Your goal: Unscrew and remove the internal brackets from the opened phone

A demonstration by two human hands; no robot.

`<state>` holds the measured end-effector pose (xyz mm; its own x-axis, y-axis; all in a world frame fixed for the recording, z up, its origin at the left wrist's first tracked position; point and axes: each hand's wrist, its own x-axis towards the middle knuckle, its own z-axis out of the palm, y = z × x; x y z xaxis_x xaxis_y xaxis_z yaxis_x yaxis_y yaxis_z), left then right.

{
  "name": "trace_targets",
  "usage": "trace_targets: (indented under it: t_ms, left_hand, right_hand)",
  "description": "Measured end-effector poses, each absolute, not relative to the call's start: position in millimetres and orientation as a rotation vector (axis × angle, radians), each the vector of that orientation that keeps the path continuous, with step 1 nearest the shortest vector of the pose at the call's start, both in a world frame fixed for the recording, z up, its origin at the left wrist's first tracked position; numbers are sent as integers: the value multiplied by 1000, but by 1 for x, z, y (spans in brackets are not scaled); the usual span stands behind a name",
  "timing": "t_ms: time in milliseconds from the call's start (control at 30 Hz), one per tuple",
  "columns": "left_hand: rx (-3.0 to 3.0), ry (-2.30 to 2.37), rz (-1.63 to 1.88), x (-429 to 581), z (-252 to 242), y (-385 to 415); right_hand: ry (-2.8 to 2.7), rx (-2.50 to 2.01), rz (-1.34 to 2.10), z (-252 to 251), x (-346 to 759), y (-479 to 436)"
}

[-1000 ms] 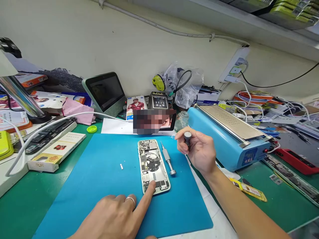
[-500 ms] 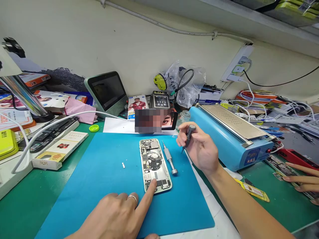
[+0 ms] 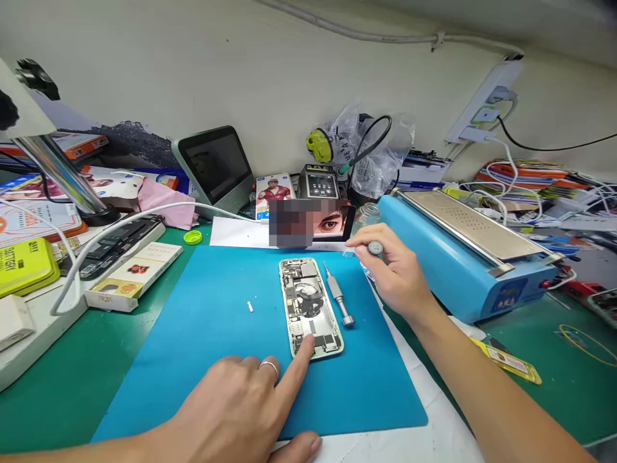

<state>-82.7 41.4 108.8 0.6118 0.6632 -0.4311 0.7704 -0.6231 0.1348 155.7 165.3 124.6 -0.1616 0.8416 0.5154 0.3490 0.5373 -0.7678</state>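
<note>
An opened phone (image 3: 303, 302), its inner parts bare, lies face up on a blue mat (image 3: 202, 334). The index finger of my left hand (image 3: 245, 399) is stretched out onto the phone's lower end. The thumb is apart, the other fingers are bent, and nothing is held. My right hand (image 3: 398, 267) grips a dark screwdriver (image 3: 375, 247) by its handle, right of the phone and above the mat's edge. Its cap points up toward me and its tip is hidden. A second screwdriver (image 3: 337, 292), grey, lies beside the phone. A small white piece (image 3: 250, 307) rests left of the phone.
A blue heated-plate machine (image 3: 443, 257) stands at the right. Behind the mat a second phone (image 3: 332, 225) is propped up with a lit screen. A white cable (image 3: 135, 212) runs along the left, over a cigarette-type box (image 3: 139, 273). A yellow packet (image 3: 511, 363) lies right of my forearm.
The view has shifted, so the scene sits farther right and a co-worker's hand at the right has left it. My right hand has turned the screwdriver, its cap now toward me.
</note>
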Motion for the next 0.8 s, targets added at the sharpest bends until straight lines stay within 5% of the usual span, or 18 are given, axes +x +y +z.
trace_targets:
  t_ms: [233, 800]
  left_hand:
    - [2535, 1182, -376, -87, 113, 34]
    - [2580, 1240, -265, -92, 104, 28]
  right_hand:
    - [-1816, -1094, 332, 129, 174, 165]
    - [-2370, -1222, 474, 116, 182, 103]
